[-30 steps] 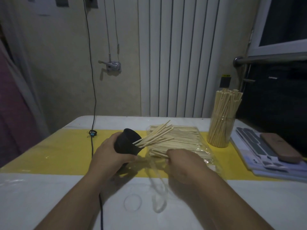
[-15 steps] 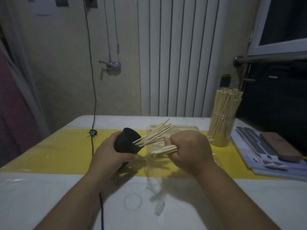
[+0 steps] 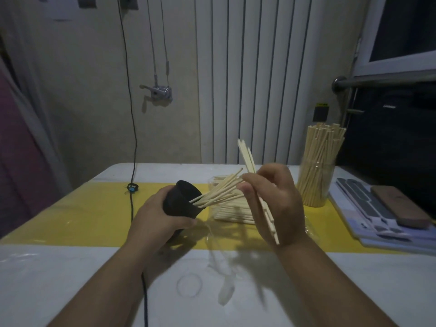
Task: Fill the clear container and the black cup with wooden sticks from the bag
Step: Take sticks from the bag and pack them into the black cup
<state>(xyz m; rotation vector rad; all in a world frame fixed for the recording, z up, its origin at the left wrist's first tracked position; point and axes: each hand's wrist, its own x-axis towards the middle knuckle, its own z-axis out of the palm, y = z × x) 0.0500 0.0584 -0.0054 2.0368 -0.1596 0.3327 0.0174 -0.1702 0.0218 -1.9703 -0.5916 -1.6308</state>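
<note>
left hand (image 3: 160, 215) grips the tilted black plastic cup (image 3: 180, 201) over the white desk (image 3: 70, 267), pale wooden sticks (image 3: 219, 192) poking out. right hand (image 3: 276, 204) pinches a loose stick bundle (image 3: 246, 154) just beside it. risks: bundle fans and drops; the tilt spills the cup. clear cylindrical container (image 3: 316, 182), right rear, looks full.

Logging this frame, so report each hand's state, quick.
Left hand: grips the tilted black cup.
Right hand: holds a small bundle of wooden sticks, raised off the table.
</note>
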